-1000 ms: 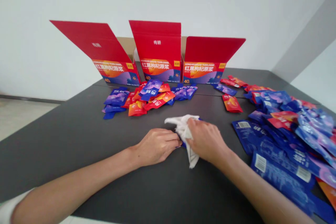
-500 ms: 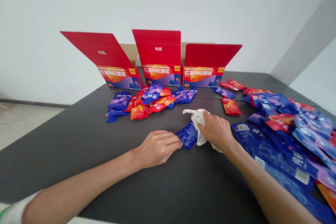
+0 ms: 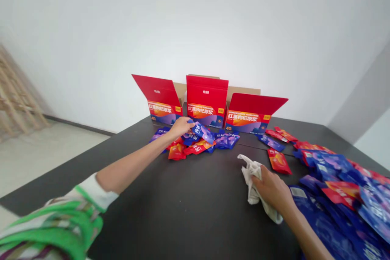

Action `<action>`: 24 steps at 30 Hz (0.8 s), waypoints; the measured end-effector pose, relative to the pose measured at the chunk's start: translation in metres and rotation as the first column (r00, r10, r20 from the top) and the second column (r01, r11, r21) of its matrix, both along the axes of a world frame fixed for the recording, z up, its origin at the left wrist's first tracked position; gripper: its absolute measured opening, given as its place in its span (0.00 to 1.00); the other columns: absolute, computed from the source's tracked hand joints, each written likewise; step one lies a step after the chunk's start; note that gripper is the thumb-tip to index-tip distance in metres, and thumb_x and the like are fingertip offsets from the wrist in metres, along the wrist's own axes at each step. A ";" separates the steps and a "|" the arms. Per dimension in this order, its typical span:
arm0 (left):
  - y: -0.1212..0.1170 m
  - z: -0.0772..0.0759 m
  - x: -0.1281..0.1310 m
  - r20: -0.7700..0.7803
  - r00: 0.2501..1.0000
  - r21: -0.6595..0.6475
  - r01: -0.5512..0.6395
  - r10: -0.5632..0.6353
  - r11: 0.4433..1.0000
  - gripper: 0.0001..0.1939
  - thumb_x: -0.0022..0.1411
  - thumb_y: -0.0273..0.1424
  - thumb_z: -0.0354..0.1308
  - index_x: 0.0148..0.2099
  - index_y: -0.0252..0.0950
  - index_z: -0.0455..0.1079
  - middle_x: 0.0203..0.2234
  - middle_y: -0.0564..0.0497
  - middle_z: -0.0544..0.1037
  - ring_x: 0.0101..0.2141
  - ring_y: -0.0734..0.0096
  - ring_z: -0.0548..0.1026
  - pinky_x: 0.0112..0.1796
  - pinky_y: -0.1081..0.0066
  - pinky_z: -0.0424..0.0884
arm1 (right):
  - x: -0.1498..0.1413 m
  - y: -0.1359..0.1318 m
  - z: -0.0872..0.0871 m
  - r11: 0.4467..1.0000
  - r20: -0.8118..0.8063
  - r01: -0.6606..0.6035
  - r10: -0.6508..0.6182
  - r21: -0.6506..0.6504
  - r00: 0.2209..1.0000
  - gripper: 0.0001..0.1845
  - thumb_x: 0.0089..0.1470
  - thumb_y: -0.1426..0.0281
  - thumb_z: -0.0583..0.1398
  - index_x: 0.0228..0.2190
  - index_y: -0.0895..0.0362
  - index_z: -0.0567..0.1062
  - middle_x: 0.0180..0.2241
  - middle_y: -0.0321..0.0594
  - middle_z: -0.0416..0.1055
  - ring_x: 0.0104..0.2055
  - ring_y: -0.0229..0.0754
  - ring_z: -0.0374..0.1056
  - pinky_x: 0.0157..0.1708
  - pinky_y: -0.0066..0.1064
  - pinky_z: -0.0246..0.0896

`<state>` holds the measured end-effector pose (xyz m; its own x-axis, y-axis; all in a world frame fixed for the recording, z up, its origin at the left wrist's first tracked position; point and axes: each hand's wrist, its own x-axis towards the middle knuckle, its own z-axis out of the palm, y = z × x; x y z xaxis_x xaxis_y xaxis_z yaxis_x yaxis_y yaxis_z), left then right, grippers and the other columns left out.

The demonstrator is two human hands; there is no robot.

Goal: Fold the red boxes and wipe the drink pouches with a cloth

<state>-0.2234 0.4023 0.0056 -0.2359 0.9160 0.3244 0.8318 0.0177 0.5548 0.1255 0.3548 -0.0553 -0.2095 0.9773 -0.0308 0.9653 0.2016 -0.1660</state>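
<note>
My left hand (image 3: 180, 126) is stretched far forward over a small pile of red and blue sachets (image 3: 195, 143) in front of the boxes. Its fingers pinch a blue sachet (image 3: 191, 122) at the top of that pile. My right hand (image 3: 272, 189) rests on the dark table (image 3: 189, 207) nearer to me, closed on a crumpled white cloth (image 3: 252, 178) that trails out on both sides of the hand.
Three open red cartons (image 3: 208, 104) stand in a row at the table's far edge, lids up. A large heap of blue and red sachets (image 3: 338, 187) covers the right side. A lone red sachet (image 3: 277, 161) lies beside the cloth. A wooden frame (image 3: 15, 93) stands at far left.
My left hand carried the blue sachet from the table's middle forward to the far pile. The right hand stayed on the cloth and drew slightly back. The view lifted and pulled away.
</note>
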 end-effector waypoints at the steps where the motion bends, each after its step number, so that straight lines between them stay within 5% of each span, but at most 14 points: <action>1: 0.003 -0.007 -0.005 -0.012 0.999 -0.007 -0.033 0.033 0.999 0.07 0.57 0.30 0.52 0.33 0.33 0.70 0.19 0.52 0.75 0.21 0.71 0.73 0.26 0.74 0.68 | 0.001 0.001 -0.002 1.000 -0.005 -0.013 0.013 0.000 1.000 0.18 0.54 0.59 0.47 0.41 0.55 0.65 0.36 0.47 0.72 0.39 0.51 0.69 0.32 0.33 0.55; 5: -0.003 -0.025 -0.012 -0.106 0.987 0.046 -0.118 0.123 0.992 0.04 0.52 0.30 0.57 0.31 0.35 0.70 0.23 0.50 0.75 0.30 0.64 0.75 0.35 0.69 0.69 | 0.003 0.005 -0.005 0.999 -0.004 -0.035 0.035 -0.009 0.999 0.17 0.54 0.59 0.47 0.41 0.54 0.64 0.36 0.47 0.73 0.39 0.51 0.70 0.32 0.33 0.55; 9: -0.022 -0.020 0.008 -0.197 0.971 0.188 -0.098 0.136 0.977 0.15 0.53 0.28 0.55 0.45 0.34 0.66 0.42 0.44 0.71 0.47 0.56 0.67 0.48 0.61 0.62 | 0.000 0.001 -0.002 1.000 0.004 -0.013 0.013 0.004 1.000 0.17 0.55 0.60 0.47 0.42 0.55 0.65 0.36 0.47 0.73 0.39 0.51 0.70 0.32 0.33 0.55; 13: -0.032 0.002 0.068 -0.329 0.936 0.324 0.238 -0.127 0.916 0.20 0.58 0.28 0.50 0.54 0.35 0.58 0.49 0.44 0.64 0.52 0.61 0.62 0.53 0.60 0.58 | -0.010 -0.010 0.007 0.998 0.014 -0.003 0.002 0.062 1.000 0.16 0.54 0.61 0.49 0.41 0.56 0.66 0.37 0.46 0.72 0.38 0.49 0.70 0.32 0.32 0.56; 16: -0.017 0.019 0.135 -0.377 0.775 0.206 0.604 -0.507 0.770 0.18 0.59 0.31 0.51 0.52 0.36 0.59 0.48 0.46 0.67 0.51 0.63 0.64 0.51 0.63 0.61 | -0.020 -0.019 0.013 0.994 0.025 -0.019 0.017 0.106 1.000 0.15 0.52 0.63 0.52 0.40 0.57 0.65 0.37 0.45 0.72 0.38 0.48 0.70 0.32 0.32 0.57; 19: 0.012 0.023 0.207 -0.356 0.530 -0.061 0.809 -0.770 0.585 0.20 0.58 0.35 0.55 0.51 0.34 0.62 0.47 0.44 0.70 0.48 0.63 0.69 0.48 0.66 0.65 | -0.026 -0.024 0.014 0.987 0.012 -0.066 0.065 0.146 0.998 0.15 0.50 0.65 0.53 0.40 0.57 0.65 0.37 0.45 0.72 0.38 0.48 0.70 0.33 0.32 0.58; 21: 0.031 0.015 0.246 -0.379 0.405 -0.182 0.849 -0.832 0.496 0.25 0.56 0.37 0.57 0.54 0.33 0.61 0.50 0.42 0.69 0.49 0.62 0.68 0.48 0.68 0.65 | -0.027 -0.026 0.013 0.983 -0.008 -0.093 0.096 0.157 0.995 0.16 0.48 0.66 0.54 0.41 0.58 0.65 0.37 0.46 0.72 0.38 0.48 0.70 0.34 0.33 0.58; 24: 0.049 -0.007 0.281 -0.405 0.378 -0.212 0.847 -0.833 0.488 0.33 0.43 0.40 0.65 0.52 0.35 0.66 0.50 0.41 0.70 0.50 0.54 0.68 0.45 0.66 0.67 | -0.023 -0.025 0.011 0.981 -0.044 -0.123 0.131 0.149 0.990 0.17 0.48 0.66 0.54 0.41 0.58 0.65 0.36 0.46 0.73 0.38 0.50 0.70 0.34 0.34 0.59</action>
